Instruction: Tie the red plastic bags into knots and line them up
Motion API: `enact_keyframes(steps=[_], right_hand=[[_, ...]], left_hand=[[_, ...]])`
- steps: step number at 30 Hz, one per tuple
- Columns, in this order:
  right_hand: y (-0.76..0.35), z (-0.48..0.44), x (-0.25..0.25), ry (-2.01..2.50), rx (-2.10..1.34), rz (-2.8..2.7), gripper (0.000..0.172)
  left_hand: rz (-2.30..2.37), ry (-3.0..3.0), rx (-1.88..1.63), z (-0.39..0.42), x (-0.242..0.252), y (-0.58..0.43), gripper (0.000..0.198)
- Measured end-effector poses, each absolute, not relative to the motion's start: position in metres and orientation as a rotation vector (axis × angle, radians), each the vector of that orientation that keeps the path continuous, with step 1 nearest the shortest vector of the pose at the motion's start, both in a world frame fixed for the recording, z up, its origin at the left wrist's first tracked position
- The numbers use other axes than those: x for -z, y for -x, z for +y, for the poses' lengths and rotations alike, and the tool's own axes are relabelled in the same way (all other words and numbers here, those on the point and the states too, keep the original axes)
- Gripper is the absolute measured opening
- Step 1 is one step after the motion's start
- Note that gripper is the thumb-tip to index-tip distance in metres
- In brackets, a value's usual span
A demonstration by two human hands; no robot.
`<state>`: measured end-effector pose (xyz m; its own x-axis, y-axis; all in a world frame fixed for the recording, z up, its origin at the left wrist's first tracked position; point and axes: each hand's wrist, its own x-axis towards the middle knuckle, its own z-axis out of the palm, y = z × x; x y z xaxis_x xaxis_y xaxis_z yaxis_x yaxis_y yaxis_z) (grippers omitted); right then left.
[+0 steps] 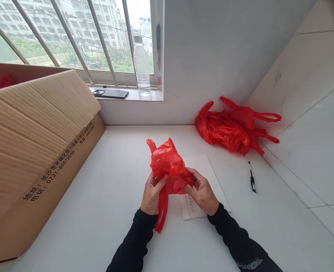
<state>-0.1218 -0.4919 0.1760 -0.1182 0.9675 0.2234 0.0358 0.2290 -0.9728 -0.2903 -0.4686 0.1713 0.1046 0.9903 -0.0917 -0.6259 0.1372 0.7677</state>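
Left hand, right hand grip glossy, crinkled plastic bag; crumpled red heap far right; ridged cardboard box left.

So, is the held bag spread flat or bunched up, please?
Bunched up: the red bag is crumpled between left hand and right hand.

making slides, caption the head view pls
Left hand and right hand hold a red plastic bag over a white table.
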Motion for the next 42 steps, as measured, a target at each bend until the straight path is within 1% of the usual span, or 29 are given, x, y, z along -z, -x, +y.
enact_keyframes(steps=[2,4,6,8,11,14,18,19,21,23,24,26,30,33,36,40,42], right_hand=[[0.122,-0.493,-0.174,1.058,-0.920,-1.443,0.025],[0.121,-0.494,-0.171,1.101,-0.661,-1.408,0.019],[0.120,-0.494,-0.169,1.124,-0.432,-1.400,0.020],[0.121,-0.495,-0.170,1.132,-0.288,-1.470,0.024],[0.124,-0.498,-0.174,1.090,-0.253,-1.697,0.032],[0.129,-0.503,-0.178,1.015,-0.374,-1.812,0.034],[0.129,-0.501,-0.179,1.126,-0.577,-1.543,0.032],[0.128,-0.499,-0.179,1.155,-0.655,-1.456,0.034],[0.125,-0.495,-0.178,1.167,-0.873,-1.310,0.046],[0.122,-0.491,-0.178,1.108,-1.138,-1.203,0.056],[0.121,-0.490,-0.178,1.060,-1.254,-1.166,0.058],[0.120,-0.488,-0.179,0.968,-1.393,-1.133,0.056],[0.121,-0.488,-0.183,0.915,-1.389,-1.153,0.039],[0.121,-0.490,-0.187,0.929,-1.381,-1.154,0.034],[0.122,-0.492,-0.190,0.919,-1.404,-1.201,0.032],[0.122,-0.493,-0.189,0.913,-1.458,-1.248,0.039],[0.123,-0.492,-0.188,0.916,-1.494,-1.229,0.039]], left_hand=[[0.708,-0.702,-1.316,-0.468,-0.171,0.292,0.044],[0.756,-0.762,-1.335,-0.468,-0.171,0.293,0.050],[0.820,-0.817,-1.330,-0.469,-0.171,0.294,0.053],[0.777,-0.841,-1.243,-0.470,-0.171,0.292,0.050],[0.607,-0.766,-1.159,-0.474,-0.173,0.285,0.050],[0.648,-0.616,-1.295,-0.473,-0.172,0.282,0.050],[0.744,-0.552,-1.394,-0.467,-0.171,0.287,0.050],[0.750,-0.565,-1.384,-0.467,-0.172,0.289,0.052],[0.756,-0.603,-1.341,-0.468,-0.174,0.289,0.053],[0.766,-0.646,-1.300,-0.470,-0.176,0.288,0.051],[0.773,-0.665,-1.288,-0.471,-0.176,0.287,0.049],[0.794,-0.700,-1.283,-0.472,-0.175,0.285,0.045],[0.839,-0.770,-1.295,-0.470,-0.171,0.287,0.039],[0.827,-0.805,-1.315,-0.468,-0.169,0.290,0.037],[0.814,-0.778,-1.315,-0.466,-0.166,0.292,0.038],[0.800,-0.737,-1.301,-0.466,-0.165,0.293,0.033],[0.765,-0.718,-1.290,-0.467,-0.168,0.293,0.030]])
